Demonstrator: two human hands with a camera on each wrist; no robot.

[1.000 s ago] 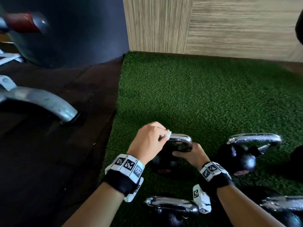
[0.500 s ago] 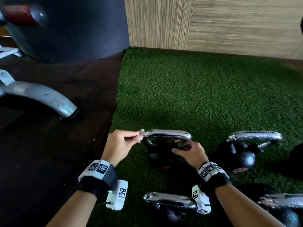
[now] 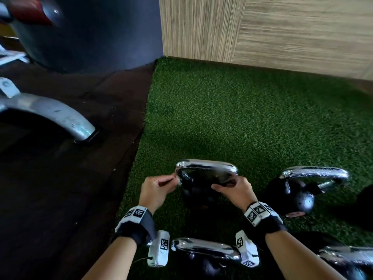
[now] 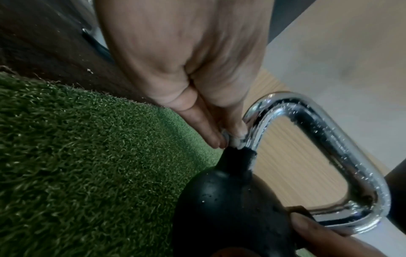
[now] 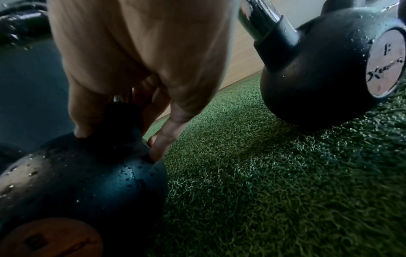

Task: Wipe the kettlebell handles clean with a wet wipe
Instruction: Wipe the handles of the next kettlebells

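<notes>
Pinching a small wet wipe (image 4: 234, 140) against the left leg of the chrome handle (image 3: 205, 165), the left hand (image 3: 155, 191) works near the frame's lower centre while the right hand (image 3: 235, 189) grips the kettlebell (image 3: 196, 190) at the handle's right base, probably to steady it. More kettlebells (image 3: 298, 190) crowd below and right; open turf (image 3: 242, 110) lies beyond, up to the wooden wall (image 3: 282, 33).

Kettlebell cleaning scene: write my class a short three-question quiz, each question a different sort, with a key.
1. True or false: the left hand pinches the wet wipe against the chrome handle.
2. What does the right hand steady? A) kettlebell B) metal leg C) wall
3. Fill in: the kettlebells stand on green ____.

Key: 1 true; 2 A; 3 turf.
</notes>
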